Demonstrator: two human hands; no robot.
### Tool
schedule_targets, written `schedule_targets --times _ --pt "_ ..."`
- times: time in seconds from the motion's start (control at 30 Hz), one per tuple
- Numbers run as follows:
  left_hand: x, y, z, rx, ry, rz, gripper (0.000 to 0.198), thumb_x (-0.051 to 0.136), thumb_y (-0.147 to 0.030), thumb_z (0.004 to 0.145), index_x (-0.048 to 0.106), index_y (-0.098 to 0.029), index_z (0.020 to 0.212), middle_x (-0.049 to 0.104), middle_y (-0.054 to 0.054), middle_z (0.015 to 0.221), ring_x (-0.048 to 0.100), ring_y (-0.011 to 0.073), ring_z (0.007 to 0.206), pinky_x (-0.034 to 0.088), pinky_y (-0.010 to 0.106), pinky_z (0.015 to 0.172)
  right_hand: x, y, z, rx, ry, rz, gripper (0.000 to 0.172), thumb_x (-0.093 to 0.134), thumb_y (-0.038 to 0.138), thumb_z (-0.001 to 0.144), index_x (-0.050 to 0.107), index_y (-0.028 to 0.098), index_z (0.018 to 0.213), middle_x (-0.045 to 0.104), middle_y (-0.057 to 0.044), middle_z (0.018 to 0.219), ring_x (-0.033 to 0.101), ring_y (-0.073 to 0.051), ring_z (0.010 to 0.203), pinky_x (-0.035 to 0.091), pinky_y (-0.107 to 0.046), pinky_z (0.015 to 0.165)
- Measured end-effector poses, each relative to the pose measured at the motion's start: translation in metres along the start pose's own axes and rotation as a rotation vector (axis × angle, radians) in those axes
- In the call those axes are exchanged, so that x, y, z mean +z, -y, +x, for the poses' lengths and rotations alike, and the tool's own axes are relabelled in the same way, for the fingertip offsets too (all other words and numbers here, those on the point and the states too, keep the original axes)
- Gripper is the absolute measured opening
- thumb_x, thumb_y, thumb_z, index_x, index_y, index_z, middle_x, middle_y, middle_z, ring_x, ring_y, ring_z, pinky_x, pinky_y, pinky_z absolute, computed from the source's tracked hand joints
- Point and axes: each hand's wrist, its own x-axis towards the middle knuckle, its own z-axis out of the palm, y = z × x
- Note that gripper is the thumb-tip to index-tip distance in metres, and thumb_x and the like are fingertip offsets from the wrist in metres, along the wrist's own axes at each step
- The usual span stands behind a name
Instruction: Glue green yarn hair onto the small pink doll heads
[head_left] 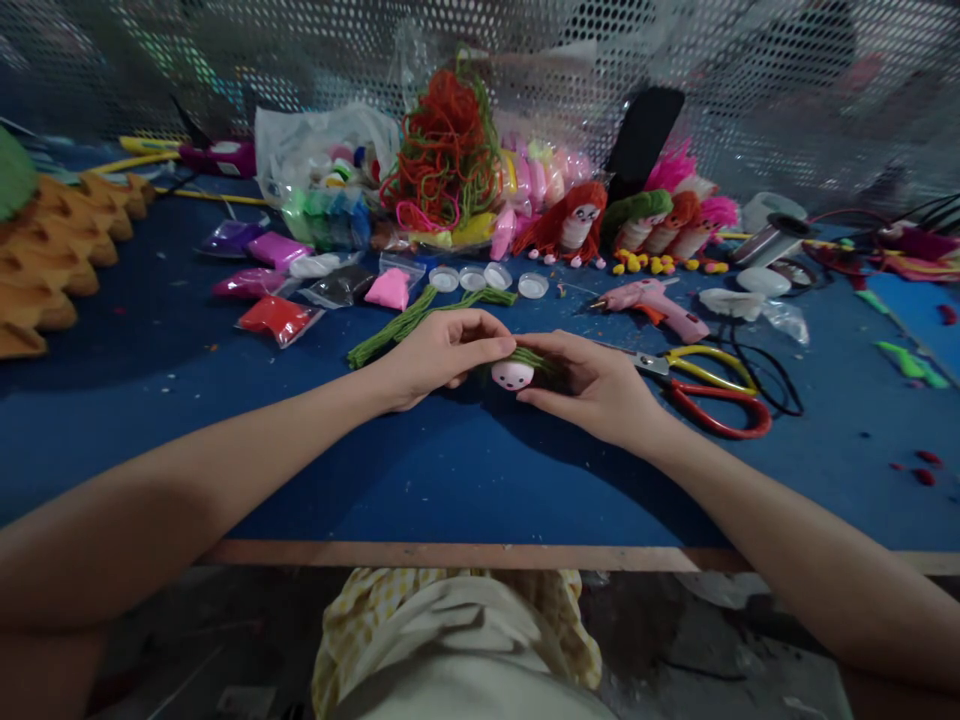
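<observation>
Between my hands, above the blue tabletop, is a small white doll head (513, 377) with a drawn face and green yarn (527, 356) across its top. My left hand (450, 352) is closed, thumb and forefinger pinching at the yarn on the head's upper left. From the other side my right hand (592, 385) holds the head, its thumb at the lower edge and its fingers over the yarn. The fingertips partly hide the yarn. Just beyond my left hand lies a bundle of green yarn strands (391, 328).
Scissors (716, 390) with yellow and red handles lie beside my right hand, near a pink glue gun (652, 303). Finished yarn-haired dolls (576, 225), a tangled yarn heap (446, 150) and clay packets (277, 318) line the back. An orange egg tray (60, 240) stands left.
</observation>
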Motion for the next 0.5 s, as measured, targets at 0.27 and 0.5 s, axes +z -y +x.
schedule_targets --times 0.27,0.5 --pt "-0.002 0.003 0.000 -0.015 0.025 -0.073 0.034 0.074 -0.050 0.083 0.066 -0.018 0.090 0.043 -0.006 0.061 0.034 0.0038 0.048 0.023 0.015 0.041 0.002 0.012 0.004 0.196 -0.063 0.302 0.027 0.077 0.035 0.085 0.073 0.025 0.110 0.076 -0.002 0.104 0.071 -0.014 0.087 0.061 -0.028 0.080" --pt "-0.003 0.002 0.000 -0.044 0.069 -0.097 0.022 0.072 -0.039 0.085 0.067 -0.018 0.090 0.044 -0.005 0.064 0.037 0.0044 0.051 0.023 0.014 0.042 0.002 0.010 0.004 0.247 -0.074 0.448 0.019 0.076 0.034 0.087 0.074 0.026 0.104 0.072 0.001 0.094 0.069 -0.010 0.078 0.058 -0.023 0.074"
